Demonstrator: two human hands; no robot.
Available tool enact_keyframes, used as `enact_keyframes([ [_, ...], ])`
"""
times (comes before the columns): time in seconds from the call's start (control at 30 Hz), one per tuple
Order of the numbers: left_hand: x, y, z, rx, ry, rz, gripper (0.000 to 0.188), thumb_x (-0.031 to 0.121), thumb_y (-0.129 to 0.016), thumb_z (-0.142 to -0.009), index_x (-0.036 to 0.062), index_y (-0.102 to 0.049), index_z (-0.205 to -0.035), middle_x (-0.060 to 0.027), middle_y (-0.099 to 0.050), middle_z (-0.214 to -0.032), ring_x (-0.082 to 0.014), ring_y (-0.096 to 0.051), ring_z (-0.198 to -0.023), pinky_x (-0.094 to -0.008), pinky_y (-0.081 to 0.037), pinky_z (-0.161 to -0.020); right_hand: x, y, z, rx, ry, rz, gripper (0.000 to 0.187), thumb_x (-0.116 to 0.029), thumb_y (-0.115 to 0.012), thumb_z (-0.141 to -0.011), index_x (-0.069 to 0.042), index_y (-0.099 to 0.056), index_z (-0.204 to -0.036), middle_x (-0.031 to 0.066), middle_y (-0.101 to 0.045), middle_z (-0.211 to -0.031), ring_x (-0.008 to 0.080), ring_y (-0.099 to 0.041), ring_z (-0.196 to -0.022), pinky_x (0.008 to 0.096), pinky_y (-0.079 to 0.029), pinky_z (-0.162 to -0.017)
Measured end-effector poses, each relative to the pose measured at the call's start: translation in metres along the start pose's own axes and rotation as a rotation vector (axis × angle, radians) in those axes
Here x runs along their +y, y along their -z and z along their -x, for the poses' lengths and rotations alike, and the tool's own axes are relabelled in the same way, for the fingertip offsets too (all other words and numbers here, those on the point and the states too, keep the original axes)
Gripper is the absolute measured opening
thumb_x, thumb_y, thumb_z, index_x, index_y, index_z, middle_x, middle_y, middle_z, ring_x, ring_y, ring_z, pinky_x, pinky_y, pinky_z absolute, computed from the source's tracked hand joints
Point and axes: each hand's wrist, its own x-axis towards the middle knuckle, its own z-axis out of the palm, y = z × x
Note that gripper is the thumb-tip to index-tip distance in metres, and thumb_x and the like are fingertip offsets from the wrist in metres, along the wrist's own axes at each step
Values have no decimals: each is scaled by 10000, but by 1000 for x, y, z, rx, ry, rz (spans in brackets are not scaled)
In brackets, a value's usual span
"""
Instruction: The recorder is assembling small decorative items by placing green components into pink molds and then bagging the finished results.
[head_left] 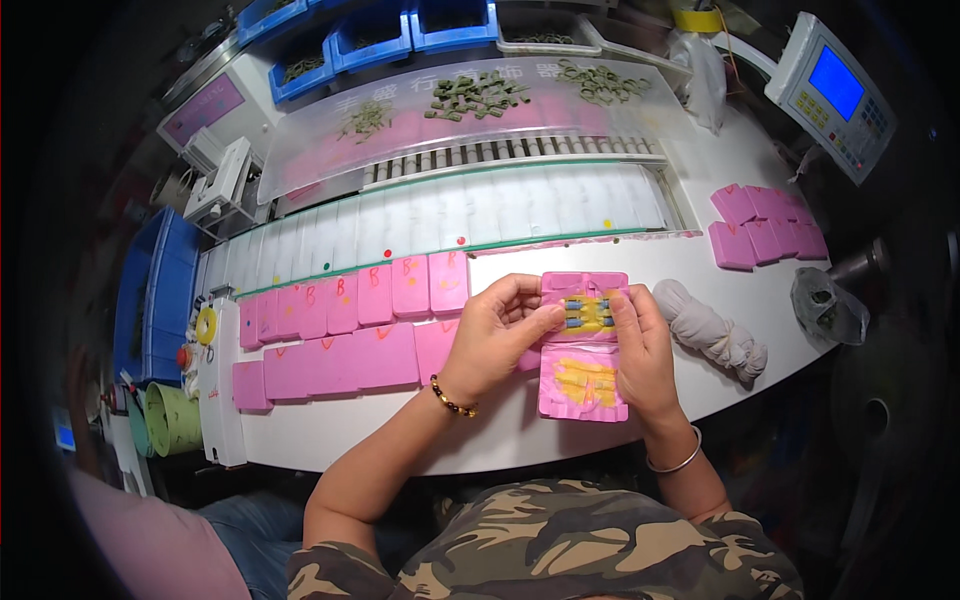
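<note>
A pink two-part mold (587,408) lies opened like a book between my hands, above the near part of the table. Yellow-coated hollows show in both halves. Several small blue-grey pieces (573,323) sit in the yellow hollows of the upper half. My left hand (492,340) grips that half from the left, thumb on its edge and fingers curled behind. On the opposite side, my right hand (646,350) has its thumb pressed near the pieces, and its other fingers wrap out of sight behind the mold.
Rows of pink blocks (343,362) fill the table's left side; more pink blocks (765,243) are stacked right. A twisted pale cloth (708,330) lies beside my right hand. Beyond are a roller conveyor (510,151), green pieces (478,95), blue bins (370,36) and a control panel (835,88).
</note>
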Motion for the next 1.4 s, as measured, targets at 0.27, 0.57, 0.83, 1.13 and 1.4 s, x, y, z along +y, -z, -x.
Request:
enact_keyframes([
  [0.27, -17, 13, 6, -44, -88, 50, 289, 57, -574, -953, -8, -519, -1229, -62, -622, -1092, -81, -611, -946, -247, -532, -826, -17, 12, 6, -178, -243, -30, 472, -414, -522, -997, -27, -500, -1265, 13, -613, -1033, 49, -577, -758, 187, -455, -538],
  [0.57, -4, 13, 20, -122, -117, 225, 372, 163, -512, -1015, 9, -490, -1353, -5, -595, -1012, -12, -518, -784, -174, -444, -637, -9, 5, -2, -385, -198, -201, 342, -289, -508, -1018, -18, -507, -1225, 28, -618, -863, 72, -588, -636, 186, -424, -441],
  [0.83, 2, 23, 35, -3, 115, 191, 340, 181, -473, -1018, -36, -538, -1271, -51, -644, -980, -85, -613, -871, -225, -552, -731, -39, 172, -33, 600, 467, 660, 298, -179, -545, -996, -19, -561, -1248, 47, -598, -1106, 109, -548, -979, 250, -454, -763],
  [1.13, -2, 15, 48, 123, 41, 327, 303, 168, -407, -1011, -76, -566, -1092, -176, -667, -875, -222, -645, -615, -310, -531, -489, -43, 460, -5, 1453, 167, 1181, 661, -429, -785, -753, -8, -546, -1203, 226, -547, -1208, 372, -549, -1084, 434, -437, -949],
  [1.4, -7, 24, 55, 122, 103, 406, 277, 192, -368, -1038, 5, -571, -1055, -113, -663, -861, -193, -656, -677, -309, -557, -542, -54, 453, -16, 967, 55, 1434, 457, -386, -729, -795, 44, -595, -716, 232, -628, -732, 389, -645, -747, 464, -473, -659],
])
